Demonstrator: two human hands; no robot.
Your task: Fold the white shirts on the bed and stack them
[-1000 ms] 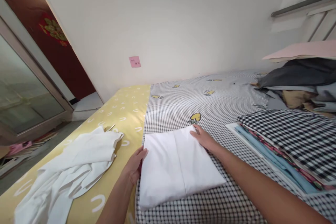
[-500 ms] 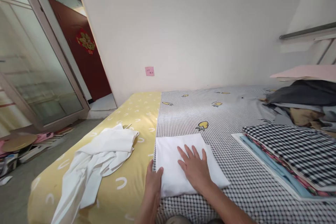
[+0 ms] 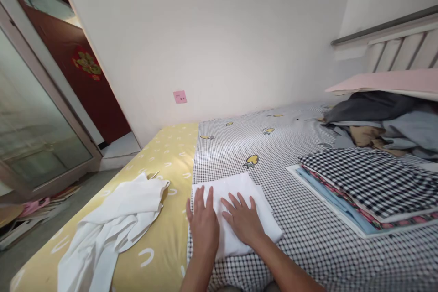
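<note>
Open-palmed, holding nothing, my left hand (image 3: 203, 223) has slid onto the folded white cloth (image 3: 262, 203), nine o'clock of my right hand (image 3: 243, 220); both press it flat.

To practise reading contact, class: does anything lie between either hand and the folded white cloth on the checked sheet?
Nothing visible does. The left hand and the right hand both rest flat, palms down, directly on the folded white cloth.
</note>
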